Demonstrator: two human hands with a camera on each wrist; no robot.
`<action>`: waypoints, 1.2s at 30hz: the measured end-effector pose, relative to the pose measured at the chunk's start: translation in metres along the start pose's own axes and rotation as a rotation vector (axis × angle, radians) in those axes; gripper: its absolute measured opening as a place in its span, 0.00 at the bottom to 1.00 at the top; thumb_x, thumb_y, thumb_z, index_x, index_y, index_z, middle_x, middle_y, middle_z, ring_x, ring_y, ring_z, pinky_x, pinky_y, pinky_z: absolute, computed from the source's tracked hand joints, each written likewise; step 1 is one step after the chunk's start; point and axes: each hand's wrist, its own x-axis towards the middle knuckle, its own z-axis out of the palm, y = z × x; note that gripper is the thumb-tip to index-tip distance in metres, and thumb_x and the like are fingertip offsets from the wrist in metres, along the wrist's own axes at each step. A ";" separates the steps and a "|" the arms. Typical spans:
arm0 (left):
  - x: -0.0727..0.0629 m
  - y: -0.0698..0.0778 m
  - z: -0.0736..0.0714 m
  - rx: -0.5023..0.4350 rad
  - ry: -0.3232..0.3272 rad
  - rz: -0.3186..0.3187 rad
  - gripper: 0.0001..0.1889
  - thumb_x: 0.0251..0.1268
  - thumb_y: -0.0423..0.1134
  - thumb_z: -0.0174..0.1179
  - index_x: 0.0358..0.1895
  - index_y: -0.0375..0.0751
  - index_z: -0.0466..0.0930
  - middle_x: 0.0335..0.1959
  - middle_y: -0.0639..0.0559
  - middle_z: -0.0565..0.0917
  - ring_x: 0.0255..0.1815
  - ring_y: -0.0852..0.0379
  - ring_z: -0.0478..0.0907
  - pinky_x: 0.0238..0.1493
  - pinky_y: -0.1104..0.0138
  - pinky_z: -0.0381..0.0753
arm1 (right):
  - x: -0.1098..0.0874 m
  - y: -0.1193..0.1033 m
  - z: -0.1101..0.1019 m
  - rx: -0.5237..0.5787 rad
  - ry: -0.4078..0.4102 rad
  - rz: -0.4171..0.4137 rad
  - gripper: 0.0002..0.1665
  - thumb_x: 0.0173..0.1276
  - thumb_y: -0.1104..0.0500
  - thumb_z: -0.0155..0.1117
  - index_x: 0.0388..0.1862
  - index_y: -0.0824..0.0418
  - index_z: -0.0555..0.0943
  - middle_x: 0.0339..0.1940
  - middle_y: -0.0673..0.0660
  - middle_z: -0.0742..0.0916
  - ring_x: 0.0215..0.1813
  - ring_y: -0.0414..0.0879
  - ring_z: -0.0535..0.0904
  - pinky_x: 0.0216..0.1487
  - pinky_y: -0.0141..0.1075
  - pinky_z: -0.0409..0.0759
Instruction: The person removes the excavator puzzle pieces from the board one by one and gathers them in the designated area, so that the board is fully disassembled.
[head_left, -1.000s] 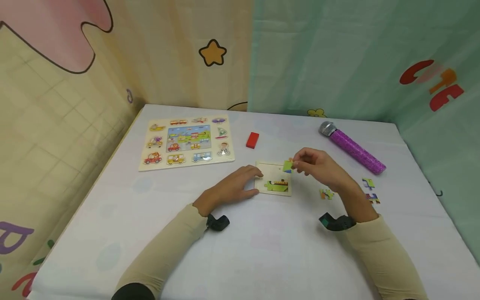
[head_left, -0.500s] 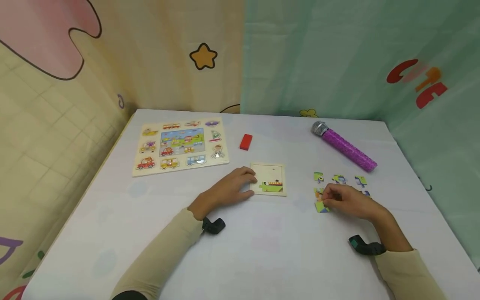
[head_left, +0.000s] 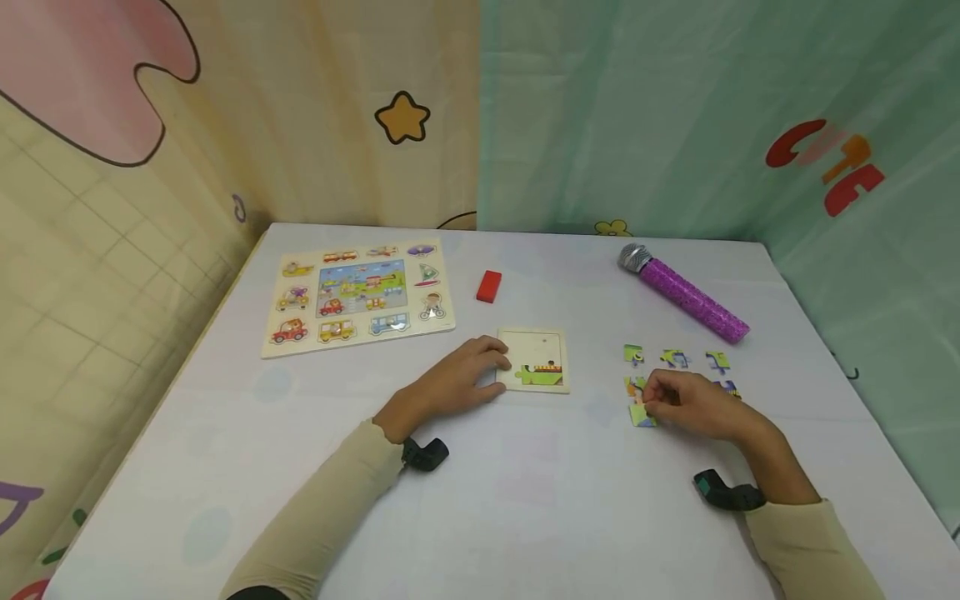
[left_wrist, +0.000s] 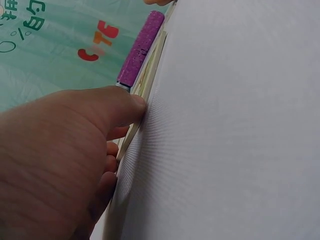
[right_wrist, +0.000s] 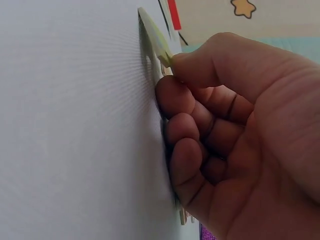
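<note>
My left hand (head_left: 468, 375) holds the left side of a small square puzzle board (head_left: 531, 346), thumb at the near corner and fingers along the edge. Fitted in its lower part is a green piece (head_left: 542, 377) with a striped top. Over to the right, my right hand (head_left: 693, 406) pinches a green puzzle piece (head_left: 642, 416) with a blue corner between thumb and forefinger. In the right wrist view that piece (right_wrist: 155, 35) tilts up from the tabletop. Several loose pieces lie around this hand, including one with an eye (head_left: 633, 354); the hand partly hides others.
A larger vehicle puzzle board (head_left: 360, 332) lies at the back left. Between the two boards and farther back is a red block (head_left: 489, 287). A purple glitter microphone (head_left: 686, 293) lies at the back right. Curtains (head_left: 600, 108) stand behind the white table (head_left: 525, 517).
My right hand has carried the green piece from above the small board's right edge to the loose pieces on the right, down to the table. My left hand has stayed on the board.
</note>
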 end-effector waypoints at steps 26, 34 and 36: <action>-0.002 -0.001 -0.002 -0.033 0.007 0.002 0.17 0.70 0.42 0.66 0.58 0.43 0.81 0.68 0.49 0.71 0.70 0.53 0.65 0.71 0.62 0.63 | -0.002 -0.015 -0.001 -0.140 -0.065 0.008 0.09 0.68 0.67 0.67 0.33 0.54 0.78 0.24 0.45 0.75 0.30 0.39 0.70 0.29 0.32 0.71; 0.000 -0.002 -0.001 -0.027 0.004 0.022 0.17 0.71 0.43 0.65 0.58 0.43 0.81 0.68 0.50 0.71 0.70 0.54 0.65 0.71 0.63 0.63 | 0.017 -0.048 0.002 -0.153 -0.133 -0.092 0.06 0.74 0.59 0.65 0.47 0.58 0.81 0.31 0.44 0.80 0.33 0.39 0.74 0.32 0.33 0.77; -0.001 -0.002 -0.001 -0.030 0.007 0.015 0.16 0.70 0.43 0.65 0.58 0.44 0.81 0.68 0.50 0.71 0.70 0.54 0.65 0.71 0.64 0.63 | 0.033 -0.061 0.009 -0.163 -0.141 -0.140 0.10 0.74 0.59 0.65 0.51 0.60 0.82 0.35 0.45 0.82 0.37 0.40 0.76 0.36 0.35 0.79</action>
